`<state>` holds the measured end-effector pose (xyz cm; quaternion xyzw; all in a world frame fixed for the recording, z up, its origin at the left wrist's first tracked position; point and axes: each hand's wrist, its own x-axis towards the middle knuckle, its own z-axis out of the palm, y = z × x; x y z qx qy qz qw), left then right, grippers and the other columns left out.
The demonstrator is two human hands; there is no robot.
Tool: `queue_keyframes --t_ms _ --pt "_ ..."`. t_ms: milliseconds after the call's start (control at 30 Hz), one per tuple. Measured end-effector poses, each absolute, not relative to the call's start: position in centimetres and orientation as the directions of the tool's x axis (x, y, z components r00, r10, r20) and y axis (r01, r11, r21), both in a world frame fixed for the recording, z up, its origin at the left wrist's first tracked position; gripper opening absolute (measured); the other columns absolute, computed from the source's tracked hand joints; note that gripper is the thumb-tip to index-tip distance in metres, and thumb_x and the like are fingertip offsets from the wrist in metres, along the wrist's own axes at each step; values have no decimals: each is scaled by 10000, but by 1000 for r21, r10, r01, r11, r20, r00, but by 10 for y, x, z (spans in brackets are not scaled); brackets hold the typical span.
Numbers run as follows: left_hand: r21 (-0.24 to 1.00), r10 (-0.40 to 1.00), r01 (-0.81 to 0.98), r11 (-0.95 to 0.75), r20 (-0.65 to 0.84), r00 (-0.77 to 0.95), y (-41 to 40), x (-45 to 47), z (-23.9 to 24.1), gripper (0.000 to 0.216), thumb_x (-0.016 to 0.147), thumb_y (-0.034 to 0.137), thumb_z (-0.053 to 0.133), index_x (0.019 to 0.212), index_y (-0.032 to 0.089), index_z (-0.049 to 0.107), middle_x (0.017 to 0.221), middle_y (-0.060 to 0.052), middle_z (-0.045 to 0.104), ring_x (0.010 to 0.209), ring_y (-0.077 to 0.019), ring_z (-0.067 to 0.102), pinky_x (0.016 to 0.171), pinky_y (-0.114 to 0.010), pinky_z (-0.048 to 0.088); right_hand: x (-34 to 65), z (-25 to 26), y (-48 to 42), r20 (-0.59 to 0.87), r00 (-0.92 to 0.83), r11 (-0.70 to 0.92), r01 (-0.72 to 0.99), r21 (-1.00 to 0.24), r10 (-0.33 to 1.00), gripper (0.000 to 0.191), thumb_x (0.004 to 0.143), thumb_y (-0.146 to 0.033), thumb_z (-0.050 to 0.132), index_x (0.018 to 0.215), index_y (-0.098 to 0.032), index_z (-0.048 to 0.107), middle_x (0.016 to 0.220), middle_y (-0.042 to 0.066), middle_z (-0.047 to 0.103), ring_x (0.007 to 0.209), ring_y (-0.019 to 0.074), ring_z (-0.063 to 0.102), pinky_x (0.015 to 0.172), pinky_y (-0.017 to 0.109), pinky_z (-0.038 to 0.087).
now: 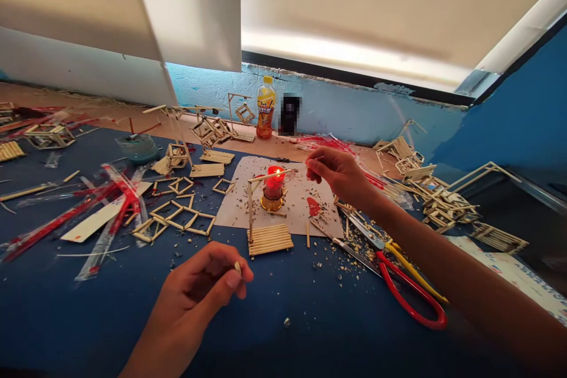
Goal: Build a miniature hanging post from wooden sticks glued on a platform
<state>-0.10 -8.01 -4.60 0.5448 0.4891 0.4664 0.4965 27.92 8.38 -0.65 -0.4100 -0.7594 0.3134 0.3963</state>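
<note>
My left hand [201, 289] is pinching a small pale piece of wooden stick [238, 267] between thumb and fingertips, low in front of the candle. My right hand [331, 168] reaches to the right of the flame with its fingertips pressed together; what they hold is too small to make out. A lit red candle [275, 180] stands in a gold holder [271, 203]. Just before it is a stick model with a slatted base [270, 240], an upright post and a top bar [266, 178] that passes in front of the candle and points toward my right fingertips.
Pliers with yellow handles [414, 269] and red-handled scissors [425, 307] lie under my right forearm. Square stick frames [181, 214] and red plastic wrappers [117, 195] lie left. Scraps cover a paper sheet [234, 204]. A drink bottle [266, 109] and finished stick models [447, 207] stand around.
</note>
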Motion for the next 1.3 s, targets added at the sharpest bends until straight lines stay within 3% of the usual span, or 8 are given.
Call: queue_keyframes --t_ms 133,367,700,967,1300 --pt "994 992 -94 54 -42 120 -78 3 -59 196 945 450 756 883 267 722 808 13 713 632 -110 626 584 -162 493 262 -5 85 372 -301 461 327 -825 878 85 965 -309 627 972 -225 614 835 34 710 711 153 636 657 332 522" --pt "993 990 -82 89 -79 115 -78 5 -63 204 911 462 802 874 271 743 796 16 737 659 -101 643 630 -143 508 252 -12 84 375 -311 477 390 -788 873 143 940 -296 667 1065 -241 621 798 14 720 677 161 624 613 339 487" --pt "951 986 -261 165 -156 54 -81 3 -63 192 794 391 918 784 262 775 735 24 739 612 -93 653 563 -120 514 254 -16 81 476 -332 580 471 -664 814 213 938 -185 631 1135 -261 599 971 31 770 926 210 731 843 403 558" --pt "929 983 -321 183 -163 88 -84 8 -56 177 799 356 911 770 234 785 722 0 740 570 -99 661 522 -132 517 256 -14 80 472 -365 597 494 -632 802 230 963 -205 619 1180 -259 564 970 30 753 921 214 718 890 419 556" --pt "919 965 -318 234 -181 188 -88 11 -60 181 833 383 889 804 235 788 742 -18 754 603 -104 660 564 -143 519 255 -10 78 440 -347 561 523 -642 828 169 974 -230 610 1070 -277 479 952 26 720 831 192 675 752 370 507"
